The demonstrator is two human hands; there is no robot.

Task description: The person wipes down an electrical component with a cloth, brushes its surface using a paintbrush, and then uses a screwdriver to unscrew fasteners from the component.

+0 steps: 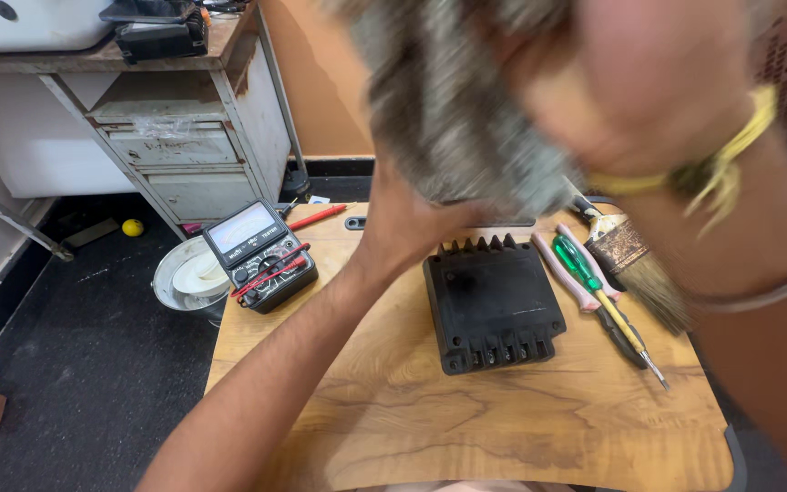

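Blurred close to the lens, right hand (658,82) and left hand (412,223) both grip a grey cloth (466,118) above a black finned module (492,305); seemingly mid-wipe; lowering it comes next.

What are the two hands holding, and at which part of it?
Both hold one blurred grey object, raised close to the camera. The left hand supports its lower edge; the right hand grips its right side. What the object is cannot be told.

I count on the counter (503,419) one black finned module (492,305), one analog meter (260,254), one green-handled screwdriver (598,296), one pair of pink-handled pliers (576,282), one paintbrush (635,264) and one red pen (318,217).
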